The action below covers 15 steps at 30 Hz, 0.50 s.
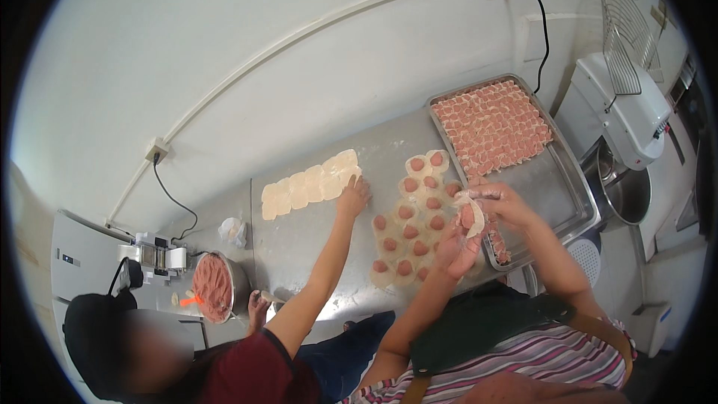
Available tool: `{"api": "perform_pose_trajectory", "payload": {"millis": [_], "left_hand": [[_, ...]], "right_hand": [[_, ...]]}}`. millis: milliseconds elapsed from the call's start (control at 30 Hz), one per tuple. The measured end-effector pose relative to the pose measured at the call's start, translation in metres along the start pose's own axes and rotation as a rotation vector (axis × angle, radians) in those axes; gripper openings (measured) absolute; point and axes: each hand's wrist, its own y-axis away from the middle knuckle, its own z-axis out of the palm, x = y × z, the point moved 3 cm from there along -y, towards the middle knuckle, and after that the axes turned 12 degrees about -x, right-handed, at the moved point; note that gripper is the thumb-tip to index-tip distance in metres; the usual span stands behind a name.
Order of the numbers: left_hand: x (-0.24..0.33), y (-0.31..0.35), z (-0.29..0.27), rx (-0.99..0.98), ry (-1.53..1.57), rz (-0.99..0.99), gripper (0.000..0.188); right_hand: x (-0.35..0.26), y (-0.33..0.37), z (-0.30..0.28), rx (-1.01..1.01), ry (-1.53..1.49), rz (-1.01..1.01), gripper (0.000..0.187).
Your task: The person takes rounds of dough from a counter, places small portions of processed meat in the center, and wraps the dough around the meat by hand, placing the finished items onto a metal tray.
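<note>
Striped shirt and dark apron (479, 322) filling the lower edge, forearms reaching up over the steel table (299, 247). Left hand (458, 248) and right hand (499, 203) meeting over the tray's near corner, fingers curling shut around a dough wrapper with pink filling (471, 217), pinching it closed just above the table. Resting just left of it, round wrappers topped with filling (411, 224), waiting in rows. Sitting beyond, a metal tray (576, 194) packed with finished pink dumplings (493, 126). Reaching in from the left, a co-worker's hand (353, 196), fingers spreading on a row of plain wrappers (310, 183). Standing farther left, a pot of pink filling (215, 286).
</note>
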Motion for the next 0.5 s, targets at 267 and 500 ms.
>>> {"api": "perform_pose_trajectory", "payload": {"millis": [267, 500], "left_hand": [[-0.017, 0.012, 0.009, -0.131, 0.082, -0.121, 0.031], [-0.023, 0.011, 0.049, -0.144, 0.125, 0.007, 0.028]], "right_hand": [[-0.031, 0.041, 0.016, 0.026, 0.463, -0.185, 0.021], [-0.031, 0.064, 0.013, 0.337, 0.094, -0.215, 0.016]]}}
